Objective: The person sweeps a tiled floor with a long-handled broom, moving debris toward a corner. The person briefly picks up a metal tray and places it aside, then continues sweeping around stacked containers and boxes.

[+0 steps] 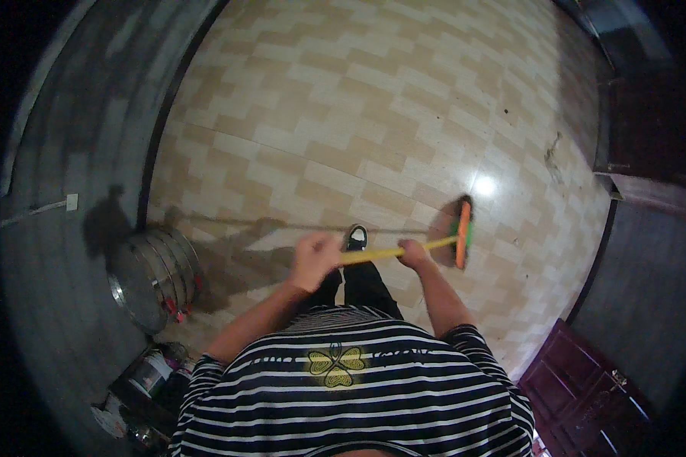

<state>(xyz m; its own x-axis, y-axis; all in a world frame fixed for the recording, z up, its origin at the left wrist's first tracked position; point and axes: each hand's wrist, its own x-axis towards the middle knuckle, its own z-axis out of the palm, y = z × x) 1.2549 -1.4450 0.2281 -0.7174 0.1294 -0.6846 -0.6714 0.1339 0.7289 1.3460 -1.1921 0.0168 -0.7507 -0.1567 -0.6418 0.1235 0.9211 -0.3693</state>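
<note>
A broom with a yellow handle [377, 255] runs sideways in front of my body. My left hand [317, 258], slightly blurred, is closed around the upper end of the handle. Further down the same handle, my right hand [414, 253] grips it close to the head. The orange broom head [462, 234] is at the floor on my right, with green and dark bristles showing along its far side. Below the handle, one dark shoe with a white toe [357, 235] is visible; the other foot is hidden.
Tan patterned tile flooring [320, 125] bears small dark specks and a wispy bit of debris [553, 157]. At left stands a round metal drum [151, 280] with red clasps, near a dark cluttered stand [148, 377]. A dark red door [583, 388] stands at lower right, dark furniture [651, 125] at upper right.
</note>
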